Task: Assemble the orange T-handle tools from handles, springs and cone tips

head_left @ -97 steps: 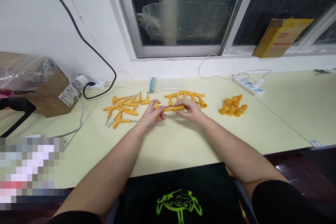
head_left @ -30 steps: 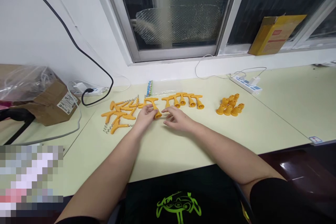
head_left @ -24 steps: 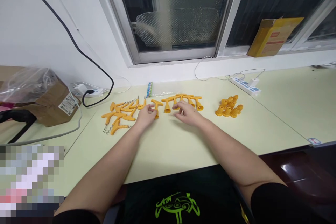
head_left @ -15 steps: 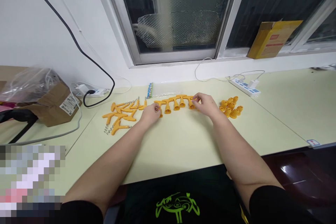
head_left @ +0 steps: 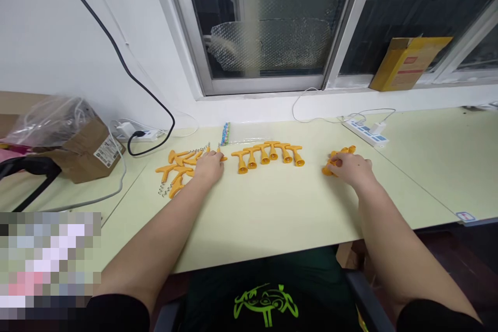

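Note:
On the left of the table lies a pile of yellow T-handled corkscrews (head_left: 166,170) with bare metal spirals. My left hand (head_left: 209,168) is over its right side, fingers curled down on a corkscrew (head_left: 223,158) that it partly hides. Across the middle, several corkscrews fitted with cone-shaped sleeves (head_left: 265,153) lie in a curved row, handles toward the window. To the right, my right hand (head_left: 353,167) pinches a yellow sleeve (head_left: 328,169) with thumb and fingers, at a group of loose sleeves (head_left: 351,149) that the hand largely covers.
A clear plastic bag (head_left: 249,133) with a colourful strip lies behind the row. Power strips (head_left: 368,133) with cables stand near the wall, and a black cable hangs at left. A cardboard box (head_left: 87,145) sits far left; a yellow carton (head_left: 410,65) leans at the window.
Both hands have left the row of sleeved corkscrews. My left hand moved left to the corkscrew pile, and my right hand moved right onto the loose sleeves. The view shifted slightly.

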Action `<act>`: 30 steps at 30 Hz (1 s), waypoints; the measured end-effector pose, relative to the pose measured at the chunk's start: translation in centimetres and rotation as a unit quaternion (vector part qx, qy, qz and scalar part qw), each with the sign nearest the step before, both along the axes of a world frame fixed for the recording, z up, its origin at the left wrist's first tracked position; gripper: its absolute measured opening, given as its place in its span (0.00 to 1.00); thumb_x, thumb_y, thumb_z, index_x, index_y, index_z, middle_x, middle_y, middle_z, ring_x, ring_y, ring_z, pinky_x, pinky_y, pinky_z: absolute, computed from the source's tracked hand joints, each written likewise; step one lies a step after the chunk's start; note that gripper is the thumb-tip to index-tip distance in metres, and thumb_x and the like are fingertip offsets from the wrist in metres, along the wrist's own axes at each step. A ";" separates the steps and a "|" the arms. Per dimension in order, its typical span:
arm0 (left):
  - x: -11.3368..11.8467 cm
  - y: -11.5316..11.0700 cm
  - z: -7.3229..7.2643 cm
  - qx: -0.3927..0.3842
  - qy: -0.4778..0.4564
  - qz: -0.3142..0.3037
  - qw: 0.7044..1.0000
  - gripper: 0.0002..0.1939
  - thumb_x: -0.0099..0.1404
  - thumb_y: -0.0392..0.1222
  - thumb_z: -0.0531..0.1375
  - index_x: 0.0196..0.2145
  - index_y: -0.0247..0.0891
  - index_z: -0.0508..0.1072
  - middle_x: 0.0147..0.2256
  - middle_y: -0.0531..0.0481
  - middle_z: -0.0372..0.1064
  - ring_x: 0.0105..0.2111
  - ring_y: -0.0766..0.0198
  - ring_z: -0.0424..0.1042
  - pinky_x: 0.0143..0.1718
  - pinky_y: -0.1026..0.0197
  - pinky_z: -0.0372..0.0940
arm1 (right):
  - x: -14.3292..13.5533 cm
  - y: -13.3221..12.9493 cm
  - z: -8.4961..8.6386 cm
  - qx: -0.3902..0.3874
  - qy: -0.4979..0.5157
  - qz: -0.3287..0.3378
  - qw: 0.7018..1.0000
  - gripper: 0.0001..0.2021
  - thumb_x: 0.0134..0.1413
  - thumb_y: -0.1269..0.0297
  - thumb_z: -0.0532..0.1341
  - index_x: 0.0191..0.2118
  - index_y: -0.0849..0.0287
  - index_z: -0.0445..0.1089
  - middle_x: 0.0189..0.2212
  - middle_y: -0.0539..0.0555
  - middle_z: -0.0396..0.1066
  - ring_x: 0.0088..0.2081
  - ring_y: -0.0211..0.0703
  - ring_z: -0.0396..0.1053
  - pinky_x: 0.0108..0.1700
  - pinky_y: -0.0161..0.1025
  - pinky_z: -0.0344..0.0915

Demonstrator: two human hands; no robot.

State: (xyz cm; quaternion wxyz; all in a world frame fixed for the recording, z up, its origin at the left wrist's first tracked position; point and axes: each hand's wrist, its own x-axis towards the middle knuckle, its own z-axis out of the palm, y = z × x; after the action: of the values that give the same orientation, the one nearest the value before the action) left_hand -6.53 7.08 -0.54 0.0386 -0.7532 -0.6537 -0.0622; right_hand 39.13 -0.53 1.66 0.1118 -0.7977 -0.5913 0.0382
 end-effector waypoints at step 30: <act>5.0 -3.2 1.7 -0.041 -0.831 0.044 0.553 0.11 0.68 0.48 0.52 0.33 0.40 0.65 0.29 0.49 0.74 0.23 0.65 0.73 0.33 0.59 0.71 | -14.7 2.8 1.8 0.154 0.465 0.269 0.829 0.15 0.47 0.64 0.61 0.44 0.54 0.73 0.38 0.49 0.65 0.32 0.38 0.67 0.37 0.39 0.68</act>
State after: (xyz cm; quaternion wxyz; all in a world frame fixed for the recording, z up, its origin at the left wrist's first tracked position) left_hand -1.54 3.90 1.19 -0.5502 -0.3381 -0.4294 -0.6314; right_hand 24.39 2.24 3.47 0.4801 -0.4675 -0.6590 0.3416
